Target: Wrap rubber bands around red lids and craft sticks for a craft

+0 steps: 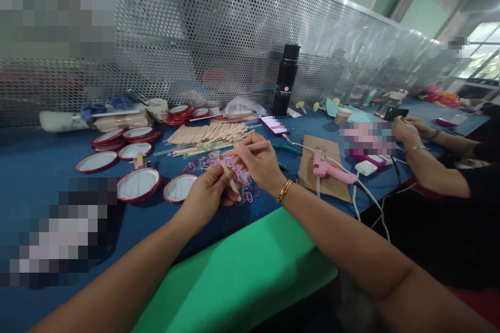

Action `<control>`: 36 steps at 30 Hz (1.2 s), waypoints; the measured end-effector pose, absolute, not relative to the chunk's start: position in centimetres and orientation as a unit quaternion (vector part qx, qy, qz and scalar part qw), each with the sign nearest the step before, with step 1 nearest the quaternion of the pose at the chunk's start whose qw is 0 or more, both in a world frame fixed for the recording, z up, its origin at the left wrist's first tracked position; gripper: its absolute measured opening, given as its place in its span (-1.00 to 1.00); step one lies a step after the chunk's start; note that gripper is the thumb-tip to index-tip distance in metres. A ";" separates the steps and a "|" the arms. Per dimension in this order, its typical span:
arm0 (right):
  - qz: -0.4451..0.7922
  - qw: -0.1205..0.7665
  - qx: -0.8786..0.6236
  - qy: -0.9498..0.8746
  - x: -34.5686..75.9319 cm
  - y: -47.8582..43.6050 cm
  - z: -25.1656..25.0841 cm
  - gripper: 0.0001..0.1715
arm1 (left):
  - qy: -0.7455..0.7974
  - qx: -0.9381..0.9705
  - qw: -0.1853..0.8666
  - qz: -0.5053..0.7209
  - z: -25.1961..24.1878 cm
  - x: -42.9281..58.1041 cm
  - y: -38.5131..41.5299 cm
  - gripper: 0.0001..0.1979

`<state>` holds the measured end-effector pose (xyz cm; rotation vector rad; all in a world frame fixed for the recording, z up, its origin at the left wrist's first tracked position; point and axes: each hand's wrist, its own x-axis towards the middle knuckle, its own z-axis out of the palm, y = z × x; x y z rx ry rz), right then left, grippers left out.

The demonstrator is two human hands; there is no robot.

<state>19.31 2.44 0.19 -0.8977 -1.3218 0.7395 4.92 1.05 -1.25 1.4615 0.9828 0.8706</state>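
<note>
Wooden craft sticks occupy both hands in the head view. We see the left hand (207, 195) closed on a tilted stick (225, 166), pinched between thumb and fingers above the table edge. The right hand (258, 164), a gold bracelet (284, 191) at its wrist, grips a level stick (250, 146) whose left tip lies at the top of the tilted one; we cannot tell whether the two touch. Both sticks are held in the air over a heap of small coloured rubber bands (200, 165) on the blue table cover (39, 164).

Beyond the heap we note a pile of loose sticks (211, 132), and to the left several red-rimmed round lids (138, 183). To the right a pink glue gun (332, 170) rests on brown cardboard (310, 148), with a phone (273, 125) and a black flask (286, 80) further back against the perforated metal screen (234, 21). A green cloth (242, 265) hangs at the near edge. A co-worker's hands (406, 129) rest on the table at far right.
</note>
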 end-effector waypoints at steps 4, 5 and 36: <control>0.299 0.639 -0.399 -0.586 19.4 2.5 0.1 -0.65 | 0.421 0.615 0.555 0.369 -1.1 4.9 1.0 -0.68; 0.297 0.643 -0.399 -0.582 19.5 2.6 0.1 -0.66 | 0.423 0.612 0.557 0.370 -1.1 5.0 0.9 -0.68; 0.292 0.638 -0.407 -0.585 19.3 2.6 0.1 -0.66 | 0.429 0.603 0.559 0.374 -0.8 5.0 0.8 -0.67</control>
